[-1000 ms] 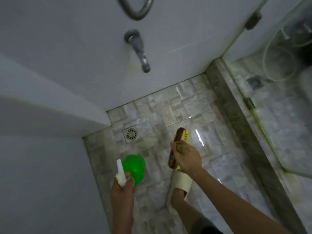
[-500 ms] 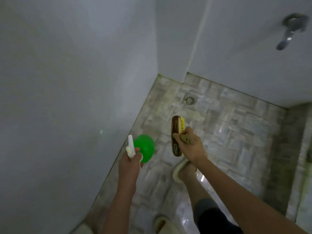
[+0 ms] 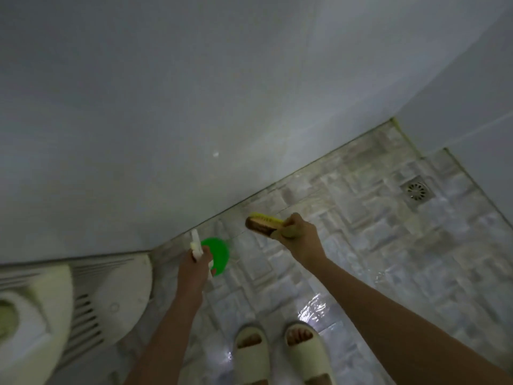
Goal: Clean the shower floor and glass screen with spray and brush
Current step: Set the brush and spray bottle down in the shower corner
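Observation:
My left hand (image 3: 194, 269) grips a green spray bottle (image 3: 218, 252) with a white trigger nozzle, held over the wet mosaic shower floor (image 3: 361, 245) close to the white wall. My right hand (image 3: 299, 237) holds a wooden scrub brush (image 3: 262, 224) with yellow bristles, tipped on its side above the floor near the wall's base. Both arms reach forward from the bottom of the view. The glass screen is out of sight.
A white corner shelf (image 3: 122, 295) with slats sits at lower left against the wall. A round floor drain (image 3: 415, 190) lies at the right near the far corner. My feet in pale slippers (image 3: 277, 354) stand on the wet tiles.
The view has swung left: the drain moved to the right, the tap and glass screen dropped out, and the corner shelf appeared. Both hands keep their holds; the brush now points left.

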Tool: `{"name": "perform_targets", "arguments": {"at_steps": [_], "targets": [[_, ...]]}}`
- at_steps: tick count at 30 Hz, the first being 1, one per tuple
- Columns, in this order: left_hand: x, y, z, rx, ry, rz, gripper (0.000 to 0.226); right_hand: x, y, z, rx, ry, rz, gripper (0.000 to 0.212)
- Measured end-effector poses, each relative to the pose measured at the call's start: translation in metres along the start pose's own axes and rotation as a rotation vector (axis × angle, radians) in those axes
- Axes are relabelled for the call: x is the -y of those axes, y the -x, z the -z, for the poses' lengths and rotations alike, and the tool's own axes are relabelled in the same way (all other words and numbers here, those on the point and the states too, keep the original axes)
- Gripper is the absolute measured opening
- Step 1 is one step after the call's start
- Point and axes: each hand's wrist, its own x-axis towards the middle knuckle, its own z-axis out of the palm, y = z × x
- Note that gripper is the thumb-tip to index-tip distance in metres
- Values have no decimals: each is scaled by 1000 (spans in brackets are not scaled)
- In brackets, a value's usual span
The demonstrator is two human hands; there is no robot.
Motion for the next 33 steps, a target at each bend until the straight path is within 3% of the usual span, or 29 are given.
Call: {"name": "perform_targets", "arguments": {"at_steps": [3, 6, 10, 14, 21, 28, 33], "targets": [[29, -32, -3, -43, 98, 17, 34, 8, -33, -28, 120, 74, 83, 24], [51, -59, -7, -60, 177, 39, 34, 23, -62, -57, 261, 316, 186, 18], [64, -76, -11, -43, 236, 52, 33, 31, -86, -89, 314, 449, 170, 13], [70, -86, -16, 2, 255, 76, 34, 16, -91, -105, 251, 383, 74, 21], [71, -97, -20, 47, 255, 106, 40, 17, -97, -111, 168, 238, 78, 26], [63, -84, -9, 53, 29, 56, 47, 20, -82, -96, 278, 229, 76, 53], [40, -38, -1, 6, -75, 1, 52, 11, -42, -69, 295, 152, 7, 55]]}}
